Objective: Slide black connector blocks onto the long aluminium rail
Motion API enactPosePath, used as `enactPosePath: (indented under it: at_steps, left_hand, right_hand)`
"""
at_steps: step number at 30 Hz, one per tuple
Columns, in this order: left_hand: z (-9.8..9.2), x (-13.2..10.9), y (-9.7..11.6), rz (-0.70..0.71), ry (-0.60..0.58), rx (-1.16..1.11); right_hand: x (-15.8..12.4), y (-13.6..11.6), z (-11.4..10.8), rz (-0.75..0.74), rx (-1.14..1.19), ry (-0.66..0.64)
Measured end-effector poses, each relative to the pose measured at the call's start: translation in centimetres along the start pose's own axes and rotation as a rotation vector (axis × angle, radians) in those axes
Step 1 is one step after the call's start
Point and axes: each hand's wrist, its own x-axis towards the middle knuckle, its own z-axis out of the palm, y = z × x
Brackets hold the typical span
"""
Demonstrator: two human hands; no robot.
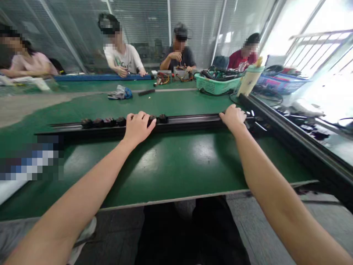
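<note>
Bare arms (82,195) reach out, left hand (138,129) by dark knobs (110,122) and right hand (233,118) both lying open on a black rail (190,121).

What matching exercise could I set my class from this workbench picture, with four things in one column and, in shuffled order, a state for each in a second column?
Things:
1. left hand
2. right hand
3. green plastic basket
4. crumpled blue and grey cloth

States:
A. On the black rail, to the right of the round black parts
B. Heaped with dark cables
C. Lying on the green bench top
D. On the rail, beside the row of round parts

Pairs: 1-D, 2-A, 3-B, 4-C.
</note>
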Motion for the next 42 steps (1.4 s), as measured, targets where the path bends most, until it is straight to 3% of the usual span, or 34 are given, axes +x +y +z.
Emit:
enactPosePath:
  at_steps: [42]
  left_hand:
    - [0.4,0.0,-0.2,0.004,0.031,-0.045]
  right_hand:
    - [1.2,0.5,1.0,0.003,-0.007,0.015]
